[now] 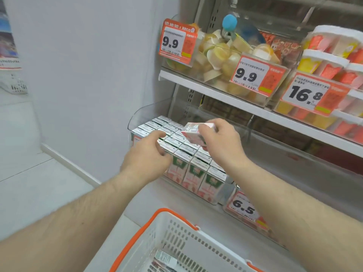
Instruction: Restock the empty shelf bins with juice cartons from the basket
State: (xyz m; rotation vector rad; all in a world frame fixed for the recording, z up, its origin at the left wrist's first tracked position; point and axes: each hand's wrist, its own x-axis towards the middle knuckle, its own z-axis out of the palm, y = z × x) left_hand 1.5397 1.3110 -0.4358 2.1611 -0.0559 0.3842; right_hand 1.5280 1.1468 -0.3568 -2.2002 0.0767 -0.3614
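The right hand (220, 142) is pinching a juice carton (193, 132) over the packed clear bin (137, 116), likely hunting for a gap, while the left hand (149, 152) is resting loosely curled, holding nothing, on the cartons, above the basket (176, 228)

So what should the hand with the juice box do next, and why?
Probably lower the juice carton in the right hand into a gap in the clear bin. It is tilted above the packed cartons, where the left hand rests.
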